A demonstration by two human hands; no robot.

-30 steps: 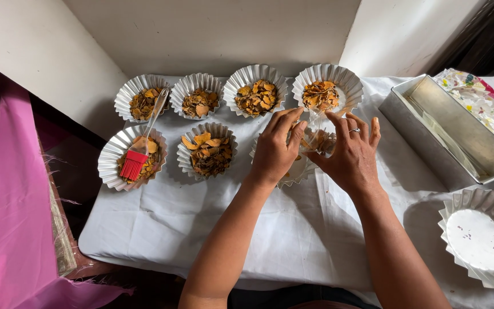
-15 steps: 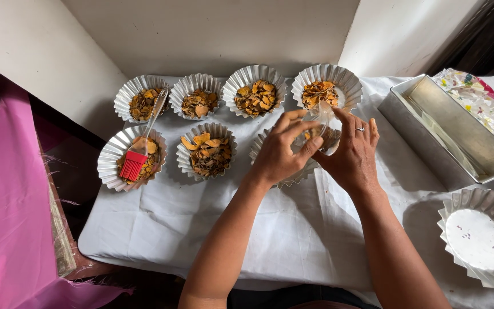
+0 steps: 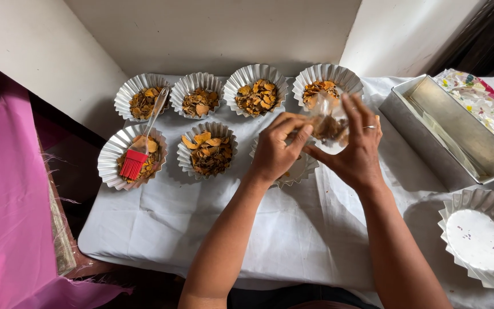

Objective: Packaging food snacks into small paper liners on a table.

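Both hands have come up and tilted since a moment ago, so the clear bag (image 3: 328, 121) now hangs higher, over the gap between the back-right mould (image 3: 328, 84) and the front mould (image 3: 293, 169) beneath the hands. Left hand (image 3: 275, 150) pinches the bag's near side with curled fingers; right hand (image 3: 353, 150), a ring on one finger, grips its far side, fingers spread around it. Inside the bag a small dark remnant of mix shows; how much is left I cannot tell.

Six fluted moulds on the white-clothed bench (image 3: 293, 240) already hold brown and orange pieces. A red brush (image 3: 138, 151) lies across the two leftmost ones. The front mould looks nearly bare, though the left hand hides most of it.

By the look of it, the step in hand is emptying the bag into that seventh mould. Next would call for tipping the bag's mouth down over the mould and shaking gently, keeping the spill inside the rim.

At right stand a loaf tin (image 3: 458, 134) and stacked empty moulds (image 3: 481, 237).
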